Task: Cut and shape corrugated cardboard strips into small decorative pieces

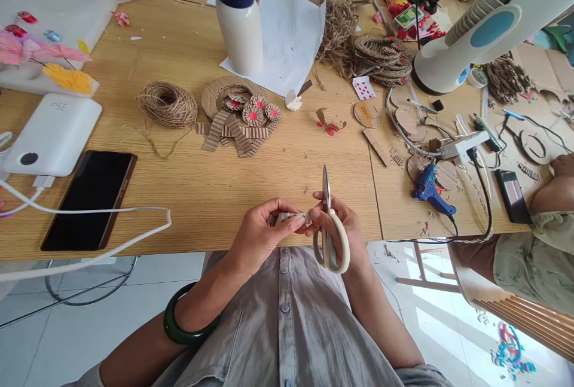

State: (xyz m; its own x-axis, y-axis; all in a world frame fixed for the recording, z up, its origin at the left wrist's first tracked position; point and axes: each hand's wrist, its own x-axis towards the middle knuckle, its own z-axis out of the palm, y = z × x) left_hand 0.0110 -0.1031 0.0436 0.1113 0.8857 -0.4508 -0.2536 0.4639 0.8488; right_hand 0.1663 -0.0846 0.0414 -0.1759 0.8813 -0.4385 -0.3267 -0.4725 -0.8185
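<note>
Between my two hands, near the table's front edge, is a small strip of corrugated cardboard (287, 217). My left hand (264, 228) pinches it between thumb and fingers. A pair of scissors with cream handles (339, 243) sits in my right hand (347, 225), blades pointing away from me and seemingly closed. That hand's fingertips also meet the strip's right end. Beyond my hands lies a cardboard wreath (251, 127) with rolled flowers that have red centres. Small brown cut pieces with red bits (329, 124) rest to its right.
A twine coil (168, 103), white thermos (240, 22) and white paper (287, 34) lie farther back. At left are a phone (89, 198), power bank (54, 133) and looping white cable. To the right are a blue glue gun (433, 189), power strip, fan (475, 28) and another person's arm (556, 186).
</note>
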